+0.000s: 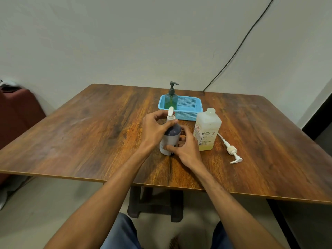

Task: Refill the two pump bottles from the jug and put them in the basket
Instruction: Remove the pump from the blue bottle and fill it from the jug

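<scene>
A white pump bottle [169,136] with a dark upper band stands upright on the table's middle. My left hand [154,128] grips its white pump head and neck from the left. My right hand [186,147] wraps the bottle's lower body from the right. A green pump bottle [171,99] with a dark pump stands in the left end of the blue basket [188,115] behind. The translucent jug [207,130], uncapped and holding a little yellowish liquid at the bottom, stands just right of my hands.
The jug's white pump with its long tube [232,152] lies on the wooden table [89,132] to the right of the jug. A black cable [239,49] runs down the wall behind. A dark red seat [18,112] sits at the left.
</scene>
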{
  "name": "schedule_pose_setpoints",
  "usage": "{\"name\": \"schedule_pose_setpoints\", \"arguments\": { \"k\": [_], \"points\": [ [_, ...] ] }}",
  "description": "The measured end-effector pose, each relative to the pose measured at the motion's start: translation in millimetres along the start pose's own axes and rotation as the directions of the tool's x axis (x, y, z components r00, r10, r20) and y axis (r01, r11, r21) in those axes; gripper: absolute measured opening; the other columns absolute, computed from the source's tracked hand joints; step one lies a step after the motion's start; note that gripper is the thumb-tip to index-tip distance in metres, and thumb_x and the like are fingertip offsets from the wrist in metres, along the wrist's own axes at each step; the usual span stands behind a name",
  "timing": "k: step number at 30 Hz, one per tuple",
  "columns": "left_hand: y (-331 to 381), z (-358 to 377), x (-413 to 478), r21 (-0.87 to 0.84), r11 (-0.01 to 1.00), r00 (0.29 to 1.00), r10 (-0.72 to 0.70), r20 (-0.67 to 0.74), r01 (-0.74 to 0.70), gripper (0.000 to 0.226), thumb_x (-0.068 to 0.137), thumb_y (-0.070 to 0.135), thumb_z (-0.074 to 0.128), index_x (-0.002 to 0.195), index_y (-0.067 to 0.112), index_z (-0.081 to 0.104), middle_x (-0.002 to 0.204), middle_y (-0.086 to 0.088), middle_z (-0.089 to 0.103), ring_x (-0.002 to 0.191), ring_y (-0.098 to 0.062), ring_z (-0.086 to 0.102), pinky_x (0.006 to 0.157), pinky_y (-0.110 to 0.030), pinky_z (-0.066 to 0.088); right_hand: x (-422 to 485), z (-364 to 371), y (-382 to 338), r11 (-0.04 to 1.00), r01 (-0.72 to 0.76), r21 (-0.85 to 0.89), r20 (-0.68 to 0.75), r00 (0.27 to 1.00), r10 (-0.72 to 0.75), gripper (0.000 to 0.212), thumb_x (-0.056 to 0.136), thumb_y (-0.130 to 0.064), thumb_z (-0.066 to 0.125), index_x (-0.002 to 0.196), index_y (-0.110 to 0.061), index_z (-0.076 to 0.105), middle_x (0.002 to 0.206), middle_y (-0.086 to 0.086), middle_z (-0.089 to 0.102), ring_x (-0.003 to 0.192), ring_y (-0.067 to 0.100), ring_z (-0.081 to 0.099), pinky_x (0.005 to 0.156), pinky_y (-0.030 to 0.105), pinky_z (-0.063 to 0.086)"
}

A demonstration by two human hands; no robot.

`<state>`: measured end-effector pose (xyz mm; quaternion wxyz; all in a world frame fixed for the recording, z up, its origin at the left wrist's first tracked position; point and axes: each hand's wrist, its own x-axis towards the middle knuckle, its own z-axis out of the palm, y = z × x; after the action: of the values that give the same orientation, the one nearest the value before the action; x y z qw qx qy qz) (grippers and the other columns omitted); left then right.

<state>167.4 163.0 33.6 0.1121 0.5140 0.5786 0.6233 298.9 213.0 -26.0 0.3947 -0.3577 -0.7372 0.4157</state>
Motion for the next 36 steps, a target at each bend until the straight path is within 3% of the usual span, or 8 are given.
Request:
{"name": "schedule_pose_setpoints", "arguments": {
  "k": [6,8,15,18,22,25,29,36],
  "points": [
    [16,-8,10,-0.055,0.998,0.998,-0.01,-0.069,0.006,0.04,0.073,0.033,0.087,0.103,0.01,0.075,0.099,0.0,0.076,0.094,-0.012,0.072,0.084,-0.04,0.06,0,0,1,1.0,0.01,-0.007,0.0,1.0,-0.01,0.079,0.068,-0.025,0.093,0.132,-0.028,0.047,0.134,-0.005,0.06,0.113,0.013,0.064,0.088,0.037,0.061],
    [23,-14,10,-0.126,0.992,0.995,-0.01,-0.096,-0.003,0.038,0.072,0.029,0.087,0.103,0.01,0.075,0.099,-0.001,0.076,0.093,-0.016,0.073,0.084,-0.042,0.06,0,0,1,1.0,0.01,-0.009,0.0,1.0,-0.01,0.08,0.068,-0.025,0.093,0.132,-0.028,0.047,0.134,-0.005,0.06,0.113,0.013,0.064,0.088,0.037,0.061],
    [49,-40,15,-0.309,0.946,0.961,0.008,-0.276,-0.097,0.032,0.078,0.013,0.082,0.108,0.01,0.072,0.093,0.006,0.077,0.09,-0.014,0.073,0.079,-0.029,0.059,1,0,4,1.0,0.003,-0.021,0.005,1.0,-0.003,0.079,0.066,-0.027,0.093,0.131,-0.028,0.048,0.133,-0.006,0.061,0.114,0.012,0.064,0.088,0.04,0.061],
    [50,-52,16,-0.319,0.939,0.939,0.01,-0.345,-0.127,0.037,0.077,0.015,0.083,0.111,0.006,0.072,0.1,-0.001,0.076,0.095,-0.021,0.072,0.085,-0.037,0.06,1,0,4,1.0,-0.003,-0.018,0.008,1.0,0.003,0.081,0.066,-0.027,0.094,0.133,-0.027,0.048,0.134,-0.005,0.061,0.114,0.013,0.064,0.089,0.041,0.06],
    [37,-65,10,-0.27,0.954,0.908,0.005,-0.419,-0.129,0.037,0.077,0.019,0.084,0.11,0.011,0.072,0.101,-0.002,0.076,0.096,-0.021,0.071,0.085,-0.034,0.059,0,0,3,1.0,-0.009,-0.017,0.0,1.0,0.009,0.082,0.066,-0.026,0.093,0.134,-0.025,0.047,0.135,-0.003,0.061,0.114,0.013,0.064,0.09,0.04,0.06],
    [13,-67,-2,-0.141,0.987,0.927,0.021,-0.376,-0.08,0.033,0.078,0.018,0.083,0.109,0.015,0.072,0.099,0.003,0.075,0.091,-0.019,0.071,0.08,-0.032,0.059,-1,0,1,1.0,-0.008,-0.025,-0.003,1.0,0.008,0.084,0.067,-0.026,0.093,0.137,-0.023,0.046,0.136,-0.002,0.06,0.114,0.014,0.063,0.09,0.039,0.06],
    [-28,-63,-23,0.026,0.999,0.941,-0.012,-0.337,0.022,0.026,0.08,0.012,0.08,0.105,0.011,0.074,0.096,0.001,0.074,0.084,-0.013,0.071,0.076,-0.04,0.061,-2,0,0,1.0,-0.005,-0.03,-0.002,1.0,0.005,0.086,0.068,-0.025,0.092,0.14,-0.022,0.045,0.14,-0.001,0.057,0.116,0.016,0.062,0.091,0.04,0.059],
    [-60,-56,-51,0.23,0.958,0.956,-0.106,-0.275,0.172,0.015,0.082,0.013,0.076,0.092,0.023,0.071,0.089,0.012,0.069,0.081,0.001,0.064,0.074,-0.029,0.06,-3,1,0,0.999,-0.009,-0.042,-0.011,1.0,0.009,0.087,0.069,-0.025,0.092,0.142,-0.022,0.044,0.143,-0.001,0.056,0.12,0.016,0.059,0.093,0.041,0.058]
  ]
}}
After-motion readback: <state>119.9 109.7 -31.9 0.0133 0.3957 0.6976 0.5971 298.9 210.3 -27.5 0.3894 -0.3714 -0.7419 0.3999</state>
